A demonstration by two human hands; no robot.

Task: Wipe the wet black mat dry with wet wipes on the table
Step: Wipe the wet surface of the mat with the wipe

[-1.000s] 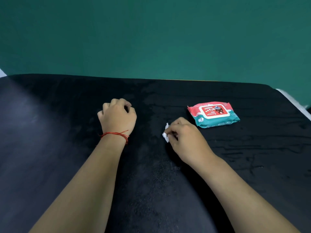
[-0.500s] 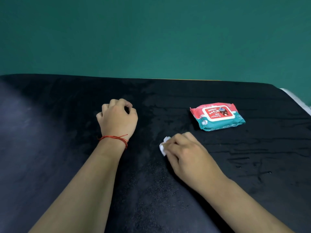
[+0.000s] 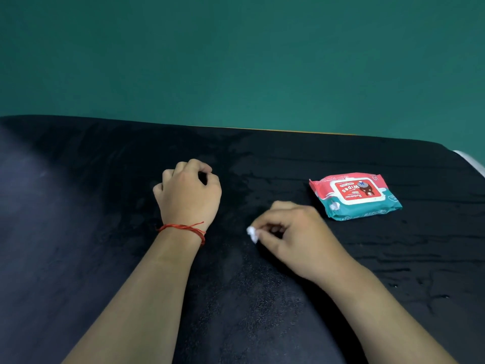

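Note:
A black mat covers the table, with glossy wet streaks across its middle and right side. My right hand holds a small crumpled white wipe in its fingertips and presses it onto the mat near the centre. My left hand rests on the mat to the left as a loose fist holding nothing, a red string around its wrist. A red and teal pack of wet wipes lies flat on the mat, to the right of and beyond my right hand.
A green wall rises behind the table's far edge. A white strip shows past the mat's far right corner. Wet ripples mark the mat at the right.
My right hand has drawn the wipe toward me and a little left across the mat. The left hand has stayed put. The view shifted slightly.

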